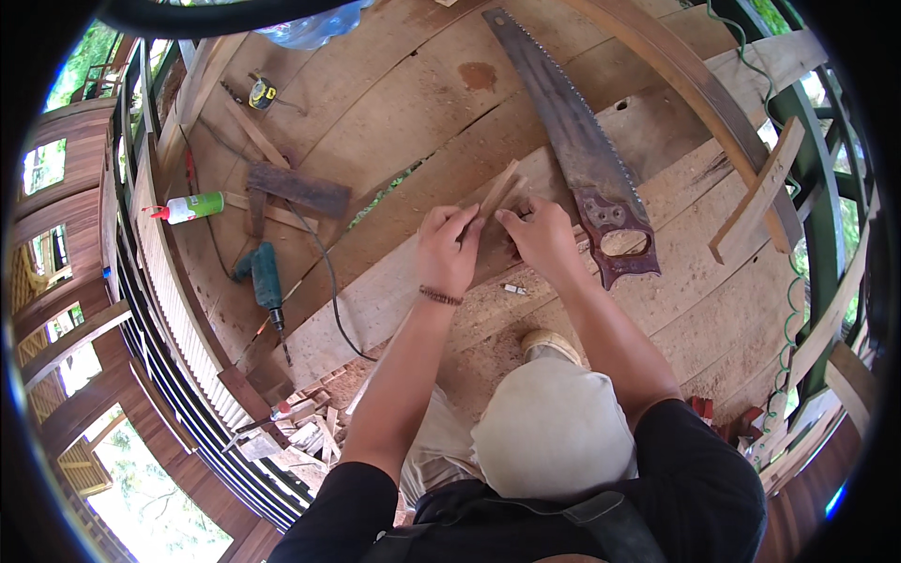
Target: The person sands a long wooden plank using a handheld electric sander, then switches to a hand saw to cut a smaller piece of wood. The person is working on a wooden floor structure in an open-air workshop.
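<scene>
In my left hand is a short narrow wooden strip, gripped between thumb and fingers and pointing away from me. Close beside it, my right hand has its thumb and fingers pinched together; what they hold, if anything, is too small to make out. Right of that hand lies a large handsaw, its dark red handle toward me and its toothed edge facing right. Under both hands runs a pale board, with a small white piece on the surface nearby.
Leftward lie a teal power drill with a cord, dark wood blocks, a glue bottle and a tape measure. A curved wooden beam and a loose slat are at right. Wood scraps pile up near left.
</scene>
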Tool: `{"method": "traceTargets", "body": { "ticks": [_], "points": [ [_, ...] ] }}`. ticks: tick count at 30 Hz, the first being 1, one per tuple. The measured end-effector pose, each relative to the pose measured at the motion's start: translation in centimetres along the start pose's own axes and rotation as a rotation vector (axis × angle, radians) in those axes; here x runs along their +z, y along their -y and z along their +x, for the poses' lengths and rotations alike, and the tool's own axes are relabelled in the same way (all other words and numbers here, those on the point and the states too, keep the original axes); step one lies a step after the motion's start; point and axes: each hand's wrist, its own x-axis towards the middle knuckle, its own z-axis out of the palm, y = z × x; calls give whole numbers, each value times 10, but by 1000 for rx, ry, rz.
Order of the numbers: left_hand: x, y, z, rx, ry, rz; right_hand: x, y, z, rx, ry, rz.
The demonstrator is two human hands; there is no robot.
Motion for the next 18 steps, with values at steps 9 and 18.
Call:
{"method": "traceTargets", "body": {
  "ticks": [9,18],
  "points": [
    [6,7,3,132,-5,29,16,-18,24,-152,-140,-122],
    [-4,9,-9,113,-11,66,15,-2,19,52,-74,206]
  ]
}}
